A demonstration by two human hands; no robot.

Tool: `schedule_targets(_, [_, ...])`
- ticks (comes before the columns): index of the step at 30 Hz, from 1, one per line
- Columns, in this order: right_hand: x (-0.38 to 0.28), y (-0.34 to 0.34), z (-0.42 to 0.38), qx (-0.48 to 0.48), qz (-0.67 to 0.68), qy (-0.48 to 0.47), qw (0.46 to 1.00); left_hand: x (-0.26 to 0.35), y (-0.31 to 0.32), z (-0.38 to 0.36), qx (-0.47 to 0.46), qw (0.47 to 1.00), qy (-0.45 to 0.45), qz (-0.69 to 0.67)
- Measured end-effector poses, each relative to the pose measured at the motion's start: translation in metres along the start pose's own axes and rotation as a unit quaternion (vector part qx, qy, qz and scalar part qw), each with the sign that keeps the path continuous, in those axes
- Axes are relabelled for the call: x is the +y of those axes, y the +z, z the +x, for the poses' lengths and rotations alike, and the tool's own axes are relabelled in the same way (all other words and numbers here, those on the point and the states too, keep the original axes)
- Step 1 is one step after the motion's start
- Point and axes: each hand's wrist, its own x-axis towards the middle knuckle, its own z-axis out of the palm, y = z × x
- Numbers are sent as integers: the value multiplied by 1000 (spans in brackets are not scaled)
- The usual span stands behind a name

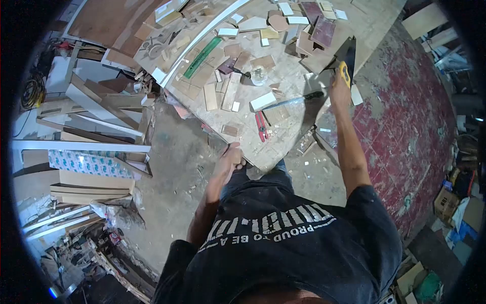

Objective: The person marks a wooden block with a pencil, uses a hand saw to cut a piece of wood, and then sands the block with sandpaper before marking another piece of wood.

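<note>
My right hand (340, 90) is wrapped round the yellow handle of a hand saw (347, 54) at the right edge of the worktable (276, 147). The saw's dark blade points away from me. My left hand (232, 158) is curled closed at the table's near left edge; whether it grips the edge or something small is hidden. Between the hands lie a red hand tool (260, 126), a small white block (263, 102) and a long thin tool with a dark handle (296, 100).
Wood offcuts (309, 40) crowd the far part of the table, with a green strip (202, 57) and a long white edging strip (202, 38). Boards and panels (96, 147) are stacked on the left. A red patterned floor (405, 126) lies to the right.
</note>
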Motion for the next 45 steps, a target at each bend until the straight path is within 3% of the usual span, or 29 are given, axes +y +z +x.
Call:
schedule_targets(5, [26,71,58,-54,-67,-68,994,-25,-38,-13,67,997,1,37])
schedule_targets(7, [24,87,68,-42,-20,-176,983,-26,-44,-14,99,994,-17,35])
schedule_targets(8, [24,94,70,-112,1,-148,983,-26,-47,-16,94,995,-2,26])
schedule_targets(9, [19,93,68,-118,3,-149,982,-23,-48,-20,89,996,10,19])
schedule_targets(13, [-12,63,32,-18,-91,-131,987,-5,-42,-21,105,992,-18,-68])
schedule_targets(15, [-29,57,4,22,72,-61,995,-10,-59,-10,108,993,43,-14])
schedule_targets(17, [-50,64,-48,-110,75,-25,991,1,-64,3,130,990,41,38])
schedule_targets(19, [-85,57,-112,-141,112,-42,983,15,-76,23,142,985,36,96])
schedule_targets(22, [-118,57,-174,-137,121,-46,982,32,-103,61,107,978,35,176])
schedule_targets(24, [-143,50,-193,-97,169,72,978,48,-118,85,108,984,-8,141])
schedule_targets(26, [-162,53,-199,-69,158,110,979,64,-139,109,49,984,-2,170])
schedule_targets(28, [-197,56,-191,-36,154,145,977,90,-163,135,-7,980,11,200])
schedule_targets(30, [-239,55,-171,-101,292,110,945,112,-184,160,-67,953,51,291])
schedule_targets(31, [-261,59,-157,-85,299,71,948,130,-185,166,-79,950,52,296])
schedule_targets(32, [-278,75,-139,-104,307,72,943,152,-183,164,-43,949,67,306])
schedule_targets(34, [-306,113,-95,5,301,-7,954,175,-206,168,-6,946,80,314])
schedule_targets(35, [-320,119,-69,-53,244,17,968,189,-232,175,-28,935,79,344])
schedule_targets(37, [-339,131,-28,4,206,26,978,206,-256,172,-52,922,86,373])
schedule_targets(39, [-345,151,9,-48,132,175,974,212,-264,151,18,974,64,217])
schedule_targets(40, [-344,164,17,-46,135,177,974,212,-264,143,18,973,66,221])
schedule_targets(43, [-343,179,30,-70,110,219,967,202,-276,145,65,961,56,262])
schedule_targets(45, [-348,164,28,2,159,193,968,171,-303,175,46,906,139,397])
